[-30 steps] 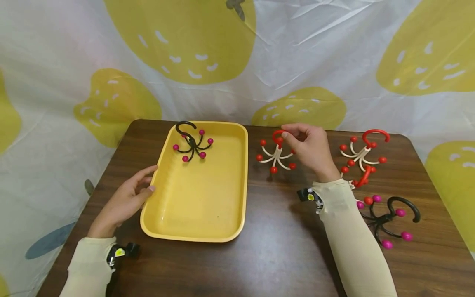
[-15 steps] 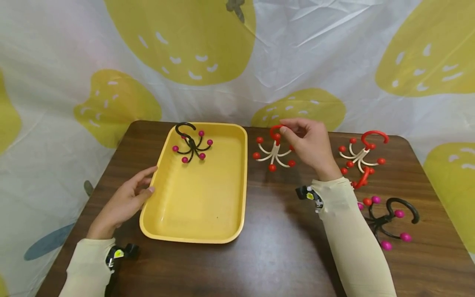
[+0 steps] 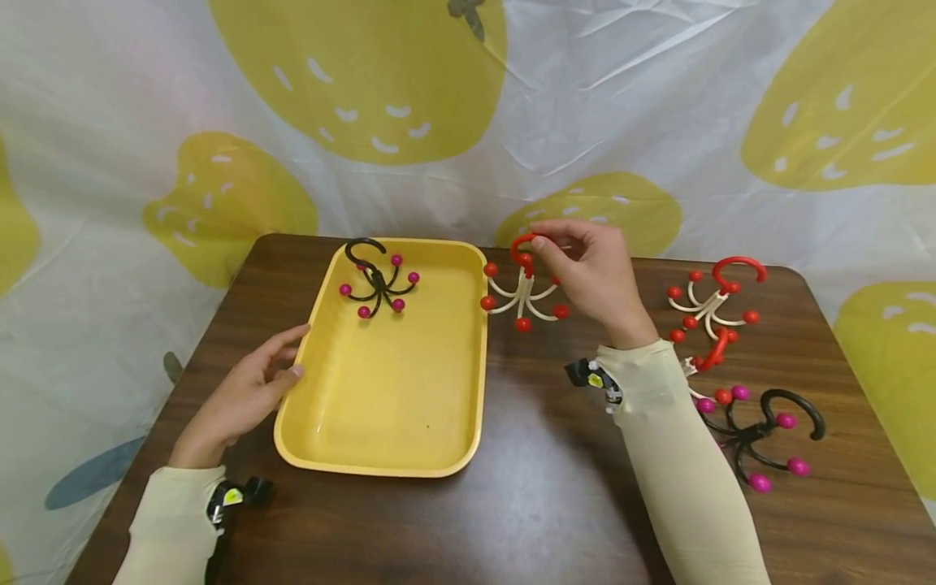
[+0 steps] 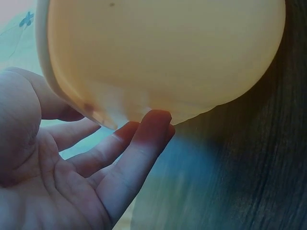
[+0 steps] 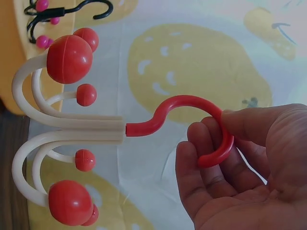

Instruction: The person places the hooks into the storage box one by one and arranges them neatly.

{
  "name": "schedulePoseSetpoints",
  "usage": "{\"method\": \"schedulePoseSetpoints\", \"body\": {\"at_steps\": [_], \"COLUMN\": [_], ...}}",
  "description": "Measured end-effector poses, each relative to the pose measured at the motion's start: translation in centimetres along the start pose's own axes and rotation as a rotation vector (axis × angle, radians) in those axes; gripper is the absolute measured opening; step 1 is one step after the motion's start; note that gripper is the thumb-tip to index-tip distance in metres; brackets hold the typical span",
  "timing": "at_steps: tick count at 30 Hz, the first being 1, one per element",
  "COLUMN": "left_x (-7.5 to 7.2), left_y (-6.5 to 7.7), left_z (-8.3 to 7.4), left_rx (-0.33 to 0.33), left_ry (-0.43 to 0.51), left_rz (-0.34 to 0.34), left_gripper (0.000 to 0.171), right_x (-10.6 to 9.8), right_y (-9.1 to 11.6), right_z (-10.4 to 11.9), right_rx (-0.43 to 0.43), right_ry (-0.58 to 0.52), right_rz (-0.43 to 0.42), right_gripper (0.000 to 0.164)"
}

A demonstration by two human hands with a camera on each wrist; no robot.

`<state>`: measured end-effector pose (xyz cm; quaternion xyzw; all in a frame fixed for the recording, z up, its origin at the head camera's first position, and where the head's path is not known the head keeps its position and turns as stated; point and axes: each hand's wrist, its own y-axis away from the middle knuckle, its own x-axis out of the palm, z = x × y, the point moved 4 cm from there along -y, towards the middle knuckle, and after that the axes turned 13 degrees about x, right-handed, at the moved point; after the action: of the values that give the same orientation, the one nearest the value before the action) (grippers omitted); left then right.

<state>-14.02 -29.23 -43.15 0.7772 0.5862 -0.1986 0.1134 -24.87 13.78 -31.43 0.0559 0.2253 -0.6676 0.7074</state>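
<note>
Head view: the right hand [image 3: 598, 276] pinched a cream, red-balled plastic hanger [image 3: 524, 286] by its red hook [image 3: 515, 245] — perhaps so it hung free — beside a yellow rectangular plastic tray [image 3: 398, 382], which the left hand [image 3: 240, 400], fingers apart, seemingly steadied.

In the head view, the right hand [image 3: 595, 272] partly covers a ball at 2 o'clock on the red-and-white hanger [image 3: 522, 284]. The right sleeve [image 3: 676, 439] hides bits of the black hanger [image 3: 747, 435] out at 4; can't really tell whose balls those are. Left wrist cam chops the yellow tray [image 4: 168, 57] at 12, left hand [image 4: 67, 167] at 8.
</note>
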Motion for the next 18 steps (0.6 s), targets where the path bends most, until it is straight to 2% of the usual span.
{"method": "schedulePoseSetpoints", "body": {"at_steps": [9, 18], "left_x": [0.1, 0.1], "left_y": [0.3, 0.3], "left_z": [0.2, 0.2], "left_rx": [-0.016, -0.004], "left_ry": [-0.003, 0.003], "left_rz": [0.002, 0.004], "left_gripper": [0.063, 0.062], "right_x": [1.9, 3.6], "right_y": [-0.7, -1.4], "right_z": [1.6, 3.2], "right_rx": [0.014, -0.048], "right_ry": [0.017, 0.023], "right_rz": [0.031, 0.059], "right_gripper": [0.021, 0.021]}}
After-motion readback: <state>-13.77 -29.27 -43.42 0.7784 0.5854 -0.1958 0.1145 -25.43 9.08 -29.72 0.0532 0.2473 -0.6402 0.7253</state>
